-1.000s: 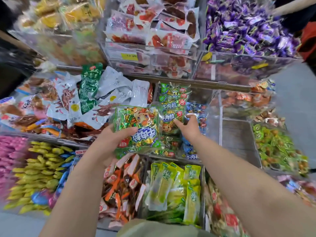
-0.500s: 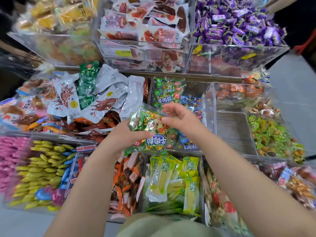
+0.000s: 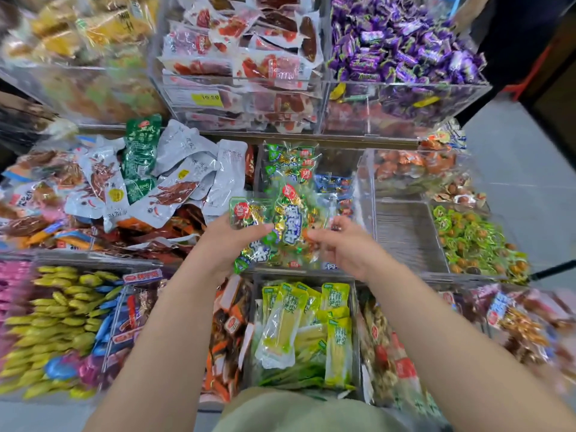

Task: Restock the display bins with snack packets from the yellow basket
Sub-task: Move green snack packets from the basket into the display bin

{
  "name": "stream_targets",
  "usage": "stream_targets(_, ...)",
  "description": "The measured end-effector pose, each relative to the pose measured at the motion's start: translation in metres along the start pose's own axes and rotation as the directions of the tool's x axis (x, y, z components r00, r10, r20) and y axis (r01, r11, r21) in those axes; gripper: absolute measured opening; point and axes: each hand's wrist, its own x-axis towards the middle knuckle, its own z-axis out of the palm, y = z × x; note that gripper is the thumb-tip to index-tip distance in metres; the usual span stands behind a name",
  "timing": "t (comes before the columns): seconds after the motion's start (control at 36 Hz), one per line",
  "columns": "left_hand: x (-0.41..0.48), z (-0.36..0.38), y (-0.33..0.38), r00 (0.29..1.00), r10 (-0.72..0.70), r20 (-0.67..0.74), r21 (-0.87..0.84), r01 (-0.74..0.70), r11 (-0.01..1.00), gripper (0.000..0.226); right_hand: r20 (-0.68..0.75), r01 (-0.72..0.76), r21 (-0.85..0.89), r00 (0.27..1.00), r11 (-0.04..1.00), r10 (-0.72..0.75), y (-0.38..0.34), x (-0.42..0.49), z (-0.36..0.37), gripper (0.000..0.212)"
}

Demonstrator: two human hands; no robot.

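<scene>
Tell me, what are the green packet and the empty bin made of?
The packet looks like thin plastic film, clear with green print. It is shiny and crinkled, and you can see what is inside. The bin seems to be hard clear plastic, maybe acrylic. Its walls are flat and glossy, and you can see right through them.

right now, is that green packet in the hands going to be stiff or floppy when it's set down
Probably floppy: the green packet is thin clear film around loose wrapped sweets, held by the left hand and right hand. Likely slippery, since the film is glossy. It should slump rather than roll.
</scene>
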Motion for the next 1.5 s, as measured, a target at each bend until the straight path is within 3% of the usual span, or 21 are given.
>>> stream_targets(0.06, 0.006, 0.002, -0.001, 0.999, 0.022, -0.027, 0.031, -0.021, 0.999, 0.05, -0.073, -0.006, -0.192, 0.997, 0.981, -0.008, 0.007, 0.001, 0.001, 0.098)
stream_targets(0.11, 0.011, 0.001, -0.002, 0.998, 0.059, -0.019, 0.113, -0.056, 0.992, 0.036, -0.14, 0.069, -0.502, 0.977, 0.862, -0.16, 0.008, 0.001, -0.003, 0.119)
stream_targets(0.19, 0.016, -0.001, -0.001, 0.996, 0.082, 0.045, 0.233, -0.091, 0.968, 0.039, 0.066, 0.293, -0.751, 0.925, 0.592, -0.373, -0.001, 0.001, -0.007, 0.124)
stream_targets(0.25, 0.02, -0.002, 0.001, 0.996, 0.069, 0.059, 0.275, -0.083, 0.958, 0.059, 0.192, 0.345, -0.799, 0.922, 0.493, -0.336, -0.008, 0.003, -0.004, 0.116)
stream_targets(0.31, 0.024, -0.004, 0.006, 0.998, 0.058, 0.032, 0.262, -0.064, 0.963, 0.076, 0.178, 0.299, -0.785, 0.948, 0.542, -0.266, -0.014, 0.007, -0.003, 0.111)
stream_targets(0.36, 0.027, -0.007, 0.009, 0.997, 0.072, -0.024, 0.21, -0.066, 0.975, 0.079, 0.121, 0.245, -0.73, 0.965, 0.638, -0.232, -0.018, 0.01, -0.003, 0.099)
stream_targets(0.47, 0.034, -0.023, 0.013, 0.981, 0.095, -0.171, 0.1, -0.079, 0.992, 0.049, 0.012, 0.188, -0.518, 0.977, 0.834, -0.212, -0.014, 0.027, -0.012, 0.07)
stream_targets(0.5, 0.035, -0.028, 0.014, 0.974, 0.091, -0.21, 0.074, -0.077, 0.994, 0.053, -0.036, 0.179, -0.466, 0.975, 0.866, -0.22, -0.011, 0.034, -0.016, 0.066)
stream_targets(0.58, 0.037, -0.042, 0.016, 0.954, 0.055, -0.295, 0.004, -0.056, 0.998, 0.078, -0.154, 0.147, -0.482, 0.956, 0.863, -0.249, -0.003, 0.051, -0.02, 0.037)
stream_targets(0.67, 0.04, -0.052, 0.014, 0.951, 0.037, -0.306, -0.062, -0.059, 0.996, 0.082, -0.134, 0.159, -0.491, 0.958, 0.857, -0.254, 0.005, 0.068, -0.005, 0.023)
stream_targets(0.78, 0.037, -0.055, 0.014, 0.957, 0.019, -0.289, -0.079, -0.043, 0.996, 0.081, -0.192, 0.169, -0.617, 0.915, 0.769, -0.356, 0.013, 0.089, 0.014, 0.023)
stream_targets(0.83, 0.038, -0.056, 0.012, 0.961, 0.022, -0.277, -0.074, -0.044, 0.996, 0.062, -0.248, 0.145, -0.612, 0.898, 0.777, -0.363, 0.015, 0.095, 0.016, 0.027)
stream_targets(0.89, 0.037, -0.056, 0.009, 0.965, 0.015, -0.261, -0.071, -0.034, 0.997, 0.058, -0.271, 0.108, -0.593, 0.907, 0.798, -0.324, 0.016, 0.098, 0.013, 0.046)
stream_targets(0.97, 0.037, -0.056, 0.005, 0.975, -0.005, -0.224, -0.093, -0.017, 0.996, 0.086, -0.229, 0.124, -0.6, 0.92, 0.79, -0.319, 0.02, 0.096, 0.012, 0.076)
stream_targets(1.11, 0.043, -0.052, -0.003, 0.979, -0.042, -0.201, -0.157, 0.01, 0.988, 0.08, -0.276, 0.027, -0.643, 0.924, 0.766, -0.265, 0.028, 0.103, 0.022, 0.129)
stream_targets(1.19, 0.043, -0.052, -0.003, 0.984, -0.056, -0.167, -0.182, 0.025, 0.983, 0.092, -0.298, 0.019, -0.705, 0.899, 0.709, -0.32, 0.03, 0.109, 0.027, 0.13)
stream_targets(1.36, 0.041, -0.058, 0.0, 0.99, -0.059, -0.129, -0.182, 0.035, 0.983, 0.114, -0.208, 0.181, -0.717, 0.866, 0.673, -0.455, 0.012, 0.12, 0.032, 0.117)
stream_targets(1.5, 0.039, -0.063, 0.002, 0.988, -0.042, -0.15, -0.179, 0.015, 0.984, 0.101, -0.133, 0.404, -0.725, 0.712, 0.558, -0.689, 0.008, 0.114, 0.036, 0.095)
